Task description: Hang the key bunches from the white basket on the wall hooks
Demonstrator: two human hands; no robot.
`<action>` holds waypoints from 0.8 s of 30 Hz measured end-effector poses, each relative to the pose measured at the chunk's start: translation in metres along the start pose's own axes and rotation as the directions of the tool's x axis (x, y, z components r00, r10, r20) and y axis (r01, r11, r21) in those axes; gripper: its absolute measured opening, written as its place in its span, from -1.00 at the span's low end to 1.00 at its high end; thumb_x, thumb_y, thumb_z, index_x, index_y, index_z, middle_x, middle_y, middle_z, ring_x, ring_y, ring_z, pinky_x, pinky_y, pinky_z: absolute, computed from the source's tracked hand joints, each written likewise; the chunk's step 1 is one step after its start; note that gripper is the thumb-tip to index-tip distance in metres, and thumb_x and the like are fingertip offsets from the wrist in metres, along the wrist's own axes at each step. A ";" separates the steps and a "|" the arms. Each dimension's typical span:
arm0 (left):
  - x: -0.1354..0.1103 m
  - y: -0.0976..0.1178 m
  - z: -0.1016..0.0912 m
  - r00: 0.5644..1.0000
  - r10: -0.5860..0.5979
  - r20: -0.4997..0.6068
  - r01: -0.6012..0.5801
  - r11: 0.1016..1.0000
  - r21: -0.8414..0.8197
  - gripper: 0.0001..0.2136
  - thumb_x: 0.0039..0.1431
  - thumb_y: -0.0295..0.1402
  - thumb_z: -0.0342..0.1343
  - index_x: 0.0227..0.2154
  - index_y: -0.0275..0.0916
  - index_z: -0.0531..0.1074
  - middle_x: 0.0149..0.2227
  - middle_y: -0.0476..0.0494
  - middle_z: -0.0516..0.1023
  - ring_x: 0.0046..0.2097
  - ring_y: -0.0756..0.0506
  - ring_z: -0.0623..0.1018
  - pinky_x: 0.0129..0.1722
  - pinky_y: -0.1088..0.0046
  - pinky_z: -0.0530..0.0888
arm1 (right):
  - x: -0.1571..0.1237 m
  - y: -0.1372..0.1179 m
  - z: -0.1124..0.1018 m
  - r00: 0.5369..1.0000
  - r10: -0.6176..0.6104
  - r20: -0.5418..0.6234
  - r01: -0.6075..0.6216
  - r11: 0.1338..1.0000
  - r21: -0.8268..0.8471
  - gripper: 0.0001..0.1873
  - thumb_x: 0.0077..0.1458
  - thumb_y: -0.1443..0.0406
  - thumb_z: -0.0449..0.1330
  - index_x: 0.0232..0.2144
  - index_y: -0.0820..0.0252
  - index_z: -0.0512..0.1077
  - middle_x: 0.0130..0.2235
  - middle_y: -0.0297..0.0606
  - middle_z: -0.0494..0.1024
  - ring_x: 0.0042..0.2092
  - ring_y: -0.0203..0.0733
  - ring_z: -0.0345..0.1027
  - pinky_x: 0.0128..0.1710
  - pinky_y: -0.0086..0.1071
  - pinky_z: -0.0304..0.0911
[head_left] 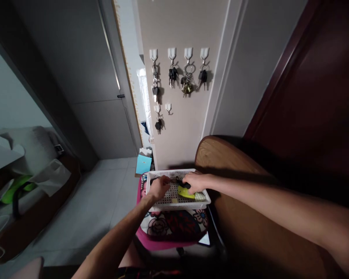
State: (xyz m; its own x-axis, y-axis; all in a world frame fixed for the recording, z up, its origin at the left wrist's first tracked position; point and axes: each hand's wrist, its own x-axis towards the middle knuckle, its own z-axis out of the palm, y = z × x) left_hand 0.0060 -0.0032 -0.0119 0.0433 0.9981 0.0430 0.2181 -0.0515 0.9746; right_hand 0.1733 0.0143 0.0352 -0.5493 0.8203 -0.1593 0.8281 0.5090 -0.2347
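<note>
A white perforated plastic basket (178,207) rests on a flower-patterned seat with a pink rim. Inside its left part is my left hand (159,187), fingers drawn together; what they pinch, if anything, is too small to make out. Over the right part, my right hand (195,181) reaches down with curled fingers on a small black object (184,183), whose kind I cannot tell. Just beneath those fingers lies a yellow-green item (186,192), partly covered by the hand. A pale checked item (200,197) sits by the basket's right end.
Several key bunches (187,85) hang from white hooks on the wall ahead; one lower hook (168,108) holds nothing. A rounded wooden tabletop (221,159) borders the seat (174,226) on the right. A blue box (143,164) stands behind the basket's left side.
</note>
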 end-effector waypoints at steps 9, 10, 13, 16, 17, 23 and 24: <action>-0.004 0.000 0.041 0.938 0.133 0.320 -0.299 0.777 0.554 -0.56 -0.38 -0.33 0.09 -0.28 -0.26 0.28 -0.29 -0.12 0.34 -0.25 -0.10 0.32 -0.26 0.44 0.25 | 0.012 0.003 -0.017 0.995 0.078 -0.062 -0.084 0.991 -0.104 -0.78 -0.26 0.41 -0.04 -0.53 0.23 0.38 -0.51 -0.23 0.43 -0.50 -0.30 0.24 -0.63 -0.52 -0.07; -0.004 0.002 0.043 0.929 0.132 0.347 -0.331 0.717 0.614 -0.53 -0.40 -0.31 0.10 -0.27 -0.25 0.27 -0.26 -0.12 0.32 -0.22 -0.11 0.29 -0.23 0.43 0.24 | 0.014 0.004 -0.021 0.992 0.092 -0.085 -0.100 0.990 -0.096 -0.78 -0.25 0.40 -0.04 -0.52 0.22 0.38 -0.51 -0.24 0.43 -0.49 -0.31 0.23 -0.63 -0.52 -0.07; -0.006 0.010 0.043 0.925 0.050 0.376 -0.337 0.564 0.754 -0.59 -0.39 -0.29 0.09 -0.32 -0.23 0.30 -0.29 -0.11 0.33 -0.22 -0.12 0.29 -0.26 0.42 0.26 | 0.018 0.007 -0.027 0.985 0.137 -0.102 -0.142 0.989 -0.045 -0.81 -0.26 0.39 -0.03 -0.54 0.23 0.36 -0.52 -0.27 0.42 -0.50 -0.33 0.23 -0.64 -0.54 -0.07; -0.007 0.020 0.031 0.937 0.005 0.350 -0.309 0.483 0.819 -0.67 -0.35 -0.31 0.05 -0.37 -0.23 0.33 -0.33 -0.12 0.36 -0.26 -0.12 0.32 -0.31 0.43 0.27 | 0.018 0.007 -0.030 0.980 0.188 -0.065 -0.183 0.980 0.074 -0.87 -0.30 0.40 0.00 -0.58 0.24 0.33 -0.55 -0.30 0.41 -0.52 -0.35 0.22 -0.66 -0.56 -0.05; -0.007 0.023 0.024 0.938 0.005 0.347 -0.307 0.476 0.824 -0.67 -0.34 -0.33 0.04 -0.36 -0.22 0.32 -0.33 -0.11 0.37 -0.27 -0.11 0.33 -0.32 0.44 0.27 | 0.018 0.007 -0.030 0.978 0.201 -0.046 -0.193 0.970 0.147 -0.88 -0.31 0.40 0.01 -0.59 0.24 0.32 -0.55 -0.31 0.41 -0.53 -0.35 0.22 -0.66 -0.57 -0.03; 0.001 0.033 -0.027 0.953 0.019 0.302 -0.271 0.502 0.822 -0.66 -0.31 -0.42 0.00 -0.32 -0.17 0.30 -0.32 -0.05 0.39 -0.30 -0.05 0.35 -0.37 0.52 0.27 | 0.019 0.000 -0.024 0.995 0.092 0.030 -0.092 0.799 0.595 -0.94 -0.25 0.41 -0.05 -0.62 0.26 0.22 -0.51 -0.33 0.37 -0.52 -0.40 0.21 -0.66 -0.58 0.09; 0.003 0.033 -0.033 0.960 0.012 0.281 -0.247 0.510 0.824 -0.64 -0.32 -0.43 0.00 -0.31 -0.17 0.29 -0.32 -0.04 0.38 -0.30 -0.04 0.35 -0.37 0.53 0.27 | 0.020 0.000 -0.023 0.997 0.078 0.016 -0.071 0.782 0.619 -0.94 -0.23 0.40 -0.05 -0.62 0.26 0.22 -0.51 -0.34 0.36 -0.52 -0.41 0.20 -0.67 -0.58 0.10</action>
State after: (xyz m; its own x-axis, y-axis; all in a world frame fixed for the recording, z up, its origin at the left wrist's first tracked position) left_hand -0.0187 -0.0012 0.0271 0.3177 0.9481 -0.0091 0.9039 -0.3000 0.3050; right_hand 0.1652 0.0365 0.0539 -0.4848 0.8533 -0.1919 0.6176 0.1786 -0.7659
